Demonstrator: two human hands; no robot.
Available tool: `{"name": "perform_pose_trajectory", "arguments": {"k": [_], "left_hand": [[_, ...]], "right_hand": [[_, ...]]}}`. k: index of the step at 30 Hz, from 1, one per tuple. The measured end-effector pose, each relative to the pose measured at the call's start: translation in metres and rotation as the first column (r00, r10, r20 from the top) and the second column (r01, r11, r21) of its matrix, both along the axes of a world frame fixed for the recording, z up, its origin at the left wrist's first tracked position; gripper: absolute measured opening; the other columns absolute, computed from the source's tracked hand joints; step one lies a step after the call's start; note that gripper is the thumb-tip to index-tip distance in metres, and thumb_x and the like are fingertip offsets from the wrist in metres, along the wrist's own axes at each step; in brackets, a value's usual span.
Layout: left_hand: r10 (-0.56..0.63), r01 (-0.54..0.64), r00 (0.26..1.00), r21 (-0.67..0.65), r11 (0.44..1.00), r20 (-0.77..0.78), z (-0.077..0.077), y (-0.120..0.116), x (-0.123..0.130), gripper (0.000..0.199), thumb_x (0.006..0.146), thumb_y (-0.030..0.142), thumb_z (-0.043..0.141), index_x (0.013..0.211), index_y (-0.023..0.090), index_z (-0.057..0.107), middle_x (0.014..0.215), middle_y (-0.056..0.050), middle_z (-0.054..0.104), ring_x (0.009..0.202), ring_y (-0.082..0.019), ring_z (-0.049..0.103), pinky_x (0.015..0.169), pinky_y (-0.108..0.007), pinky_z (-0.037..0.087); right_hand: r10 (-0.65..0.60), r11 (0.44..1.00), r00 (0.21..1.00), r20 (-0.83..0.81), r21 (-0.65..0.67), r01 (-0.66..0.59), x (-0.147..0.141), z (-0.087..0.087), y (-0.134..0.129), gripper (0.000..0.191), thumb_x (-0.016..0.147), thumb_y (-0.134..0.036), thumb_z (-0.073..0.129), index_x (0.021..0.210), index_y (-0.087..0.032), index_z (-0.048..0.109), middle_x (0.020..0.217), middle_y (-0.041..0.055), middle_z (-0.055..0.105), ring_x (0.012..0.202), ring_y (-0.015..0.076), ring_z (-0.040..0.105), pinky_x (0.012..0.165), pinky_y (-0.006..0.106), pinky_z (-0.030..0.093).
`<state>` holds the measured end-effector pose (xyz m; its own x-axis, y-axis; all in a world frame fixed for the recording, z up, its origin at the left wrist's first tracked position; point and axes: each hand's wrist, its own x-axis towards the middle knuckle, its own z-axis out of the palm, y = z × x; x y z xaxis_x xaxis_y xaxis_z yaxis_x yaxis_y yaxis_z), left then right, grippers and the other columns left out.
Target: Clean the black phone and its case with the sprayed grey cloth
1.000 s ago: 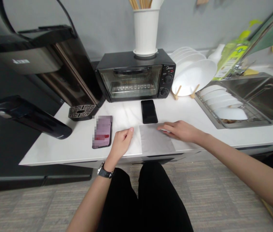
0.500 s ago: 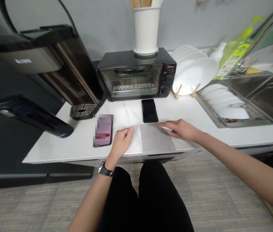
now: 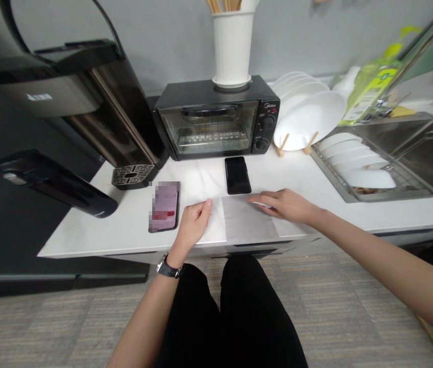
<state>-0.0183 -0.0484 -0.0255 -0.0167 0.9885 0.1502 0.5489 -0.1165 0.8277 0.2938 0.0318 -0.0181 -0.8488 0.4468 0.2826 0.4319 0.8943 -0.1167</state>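
Note:
A thin grey cloth [image 3: 247,225] lies flat on the white counter, its front edge reaching the counter's front. My right hand [image 3: 283,203] is over the cloth's right far part, index finger stretched along its surface. Under those fingers is a small white object [image 3: 264,206], mostly covered, so its kind is unclear. My left hand [image 3: 195,222], with a watch [image 3: 168,267] on the wrist, rests in a loose fist just left of the cloth; nothing shows in it. Beyond the cloth lies a black phone [image 3: 237,175]. Another phone [image 3: 165,207] with a lit, pixelated screen lies left of my left hand.
Behind stands a toaster oven [image 3: 209,128] topped by a white cup [image 3: 233,46] of chopsticks. To the left are a drinks dispenser [image 3: 113,112] and a dark tumbler [image 3: 55,181]. White plates [image 3: 310,120], a soap bottle [image 3: 369,92] and a sink [image 3: 427,148] are on the right.
My right hand has shifted slightly left over the cloth. A blue part of the small object no longer shows. My left hand stays in place.

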Motion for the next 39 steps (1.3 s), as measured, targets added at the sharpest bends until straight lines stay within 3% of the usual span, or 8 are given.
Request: {"name": "perform_pose_trajectory", "arguments": {"k": [7, 12, 19, 25, 29, 32, 35, 39], "left_hand": [[-0.014, 0.014, 1.000, 0.004, 1.000, 0.026, -0.004, 0.002, -0.002, 0.058, 0.104, 0.055, 0.041, 0.057, 0.022, 0.045, 0.051, 0.003, 0.048, 0.054, -0.013, 0.049, 0.063, -0.030, 0.037], [-0.015, 0.014, 0.999, 0.031, 0.999, 0.030, 0.000, 0.000, 0.001, 0.056, 0.105, 0.053, 0.042, 0.059, 0.022, 0.045, 0.054, 0.003, 0.048, 0.056, -0.013, 0.048, 0.063, -0.029, 0.037], [-0.274, 0.288, 0.952, 0.098, 0.953, -0.135, 0.039, -0.009, 0.068, 0.032, 0.092, 0.043, 0.072, 0.077, 0.022, 0.054, 0.069, 0.004, 0.055, 0.065, -0.013, 0.051, 0.063, -0.026, 0.038], [-0.407, 0.447, 0.852, 0.054, 0.893, -0.330, 0.054, 0.005, 0.102, 0.023, 0.095, 0.032, 0.070, 0.077, 0.022, 0.058, 0.076, 0.003, 0.063, 0.069, -0.015, 0.056, 0.064, -0.027, 0.037], [-0.386, 0.435, 0.865, 0.095, 0.896, -0.321, 0.049, 0.004, 0.088, 0.029, 0.094, 0.044, 0.073, 0.116, 0.027, 0.065, 0.103, -0.001, 0.069, 0.088, -0.019, 0.065, 0.077, -0.029, 0.048], [-0.271, 0.327, 0.900, 0.117, 0.938, -0.340, 0.039, 0.008, 0.066, 0.029, 0.099, 0.042, 0.067, 0.125, 0.027, 0.065, 0.121, -0.005, 0.068, 0.105, -0.023, 0.067, 0.094, -0.035, 0.052], [-0.135, 0.216, 0.885, 0.137, 0.967, -0.445, 0.029, 0.028, 0.053, 0.032, 0.102, 0.040, 0.062, 0.130, 0.026, 0.065, 0.131, -0.008, 0.064, 0.116, -0.026, 0.065, 0.105, -0.040, 0.051], [-0.026, 0.124, 0.804, 0.125, 0.984, -0.594, 0.018, 0.066, 0.062, 0.053, 0.104, 0.051, 0.053, 0.151, 0.025, 0.056, 0.154, -0.018, 0.048, 0.133, -0.038, 0.055, 0.113, -0.053, 0.046]], "right_hand": [[-0.001, 1.000, 0.999, 0.052, 0.009, 0.000, 0.002, -0.002, 0.002, 0.030, 0.110, -0.027, 0.041, 0.132, -0.025, 0.062, 0.117, 0.0052, 0.078, 0.067, 0.0154, 0.068, 0.065, 0.029, 0.046], [-0.079, 0.996, 0.996, 0.029, 0.043, 0.078, 0.003, 0.003, -0.009, 0.043, 0.110, -0.030, 0.041, 0.152, -0.028, 0.049, 0.120, 0.0068, 0.077, 0.069, 0.0172, 0.070, 0.063, 0.030, 0.047], [-0.003, 1.000, 0.999, -0.038, 0.031, 0.004, 0.005, 0.016, -0.051, 0.053, 0.113, -0.035, 0.040, 0.164, -0.033, 0.031, 0.106, 0.0036, 0.074, 0.075, 0.0164, 0.069, 0.062, 0.027, 0.045], [-0.016, 0.999, 0.984, -0.178, -0.031, 0.010, 0.011, -0.002, -0.064, 0.041, 0.112, -0.029, 0.037, 0.152, -0.029, 0.048, 0.105, 0.0048, 0.073, 0.073, 0.0162, 0.069, 0.062, 0.026, 0.047], [-0.225, 0.971, 0.903, -0.366, -0.167, 0.174, 0.019, -0.016, -0.040, 0.031, 0.110, -0.035, 0.044, 0.138, -0.027, 0.053, 0.115, 0.0076, 0.075, 0.076, 0.0189, 0.071, 0.074, 0.031, 0.054], [-0.469, 0.883, 0.751, -0.466, -0.265, 0.387, 0.033, -0.022, 0.000, 0.049, 0.107, -0.038, 0.047, 0.152, -0.021, 0.038, 0.118, 0.0130, 0.070, 0.075, 0.0221, 0.069, 0.077, 0.038, 0.057], [-0.497, 0.867, 0.678, -0.541, -0.335, 0.368, 0.045, -0.028, 0.045, 0.072, 0.104, -0.036, 0.046, 0.165, -0.016, 0.012, 0.126, 0.0178, 0.063, 0.090, 0.0254, 0.070, 0.082, 0.043, 0.059], [-0.473, 0.881, 0.616, -0.629, -0.349, 0.320, 0.051, -0.038, 0.078, 0.096, 0.102, -0.042, 0.053, 0.167, -0.019, -0.014, 0.126, 0.0163, 0.062, 0.099, 0.0267, 0.070, 0.090, 0.047, 0.059]]}}
